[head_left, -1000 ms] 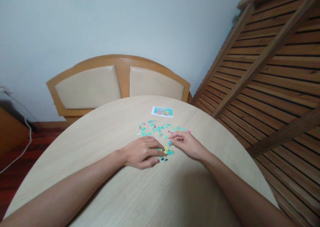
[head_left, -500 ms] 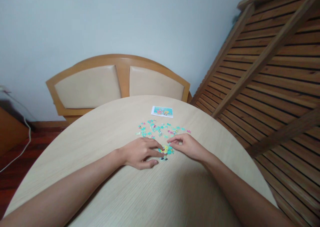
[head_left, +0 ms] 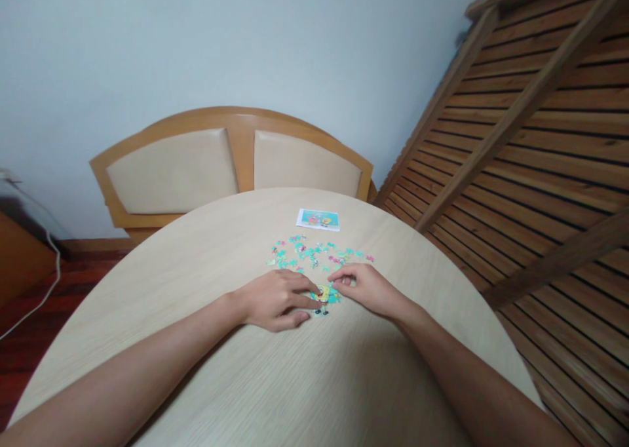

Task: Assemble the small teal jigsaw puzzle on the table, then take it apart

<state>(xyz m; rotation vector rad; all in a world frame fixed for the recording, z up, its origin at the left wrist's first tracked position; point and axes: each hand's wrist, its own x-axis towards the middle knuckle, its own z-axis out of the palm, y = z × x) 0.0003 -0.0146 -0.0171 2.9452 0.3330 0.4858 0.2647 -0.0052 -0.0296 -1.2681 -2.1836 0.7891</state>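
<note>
A partly joined jigsaw puzzle (head_left: pixel 323 295) with a yellow cartoon figure on teal lies flat on the table, near its middle. Over its left side rests my left hand (head_left: pixel 280 299), palm down with the fingers spread and the fingertips touching the joined pieces. My right hand (head_left: pixel 362 286) is at the puzzle's upper right edge, thumb and index finger pinched together; anything between them is too small to make out. Just beyond both hands, several loose puzzle pieces (head_left: pixel 313 253) in teal, pink and white lie scattered.
A small picture card (head_left: pixel 318 219) with two cartoon figures lies behind the loose pieces. The round wooden table (head_left: pixel 196 381) fills the foreground. A padded bench back (head_left: pixel 171 172) stands behind it, and a slatted wooden frame (head_left: pixel 540 139) leans on the right.
Both hands keep almost the same place and pose. The whole view has shifted very slightly; the pieces and card appear unmoved.
</note>
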